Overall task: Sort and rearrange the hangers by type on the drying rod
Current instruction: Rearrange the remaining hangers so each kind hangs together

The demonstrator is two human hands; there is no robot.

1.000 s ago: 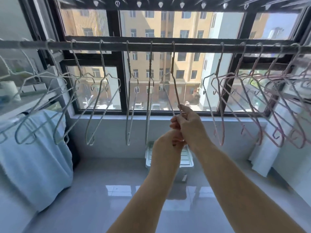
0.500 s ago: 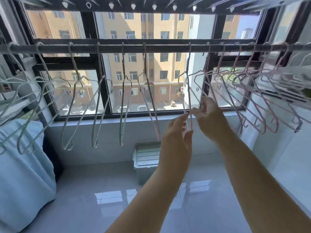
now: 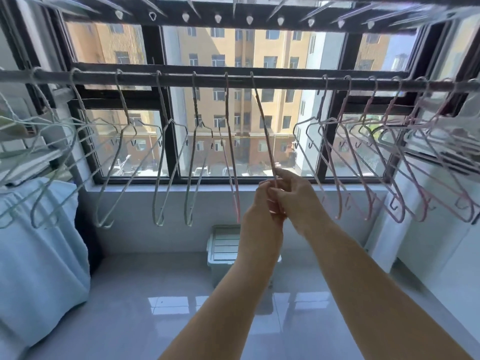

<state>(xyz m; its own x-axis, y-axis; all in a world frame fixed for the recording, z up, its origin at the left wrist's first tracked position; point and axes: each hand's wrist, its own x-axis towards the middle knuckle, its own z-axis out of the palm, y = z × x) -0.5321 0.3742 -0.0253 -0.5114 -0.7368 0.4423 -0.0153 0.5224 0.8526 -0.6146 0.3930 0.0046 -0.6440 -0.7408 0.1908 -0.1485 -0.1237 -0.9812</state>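
A grey drying rod (image 3: 285,83) runs across the window. Several pale green and white hangers (image 3: 161,165) hang along its left half. Several pink hangers (image 3: 389,162) crowd its right end. Near the middle hang two more pink hangers: one (image 3: 232,162) hangs free, the other (image 3: 265,128) is tilted and hooked on the rod. Both hands meet at the lower part of that tilted hanger. My right hand (image 3: 296,198) grips it, and my left hand (image 3: 262,206) closes on it just below. The hanger's bottom is hidden behind the hands.
A pale green lidded plastic box (image 3: 223,245) stands on the glossy tiled floor under the window sill. A light blue cloth (image 3: 39,250) hangs at the left. A second rack with clips (image 3: 249,18) runs overhead. A white wall lies to the right.
Both hands moved left from the pink group's edge and now hold a pink hanger near the rod's middle. The view shifted and the left hand closed.
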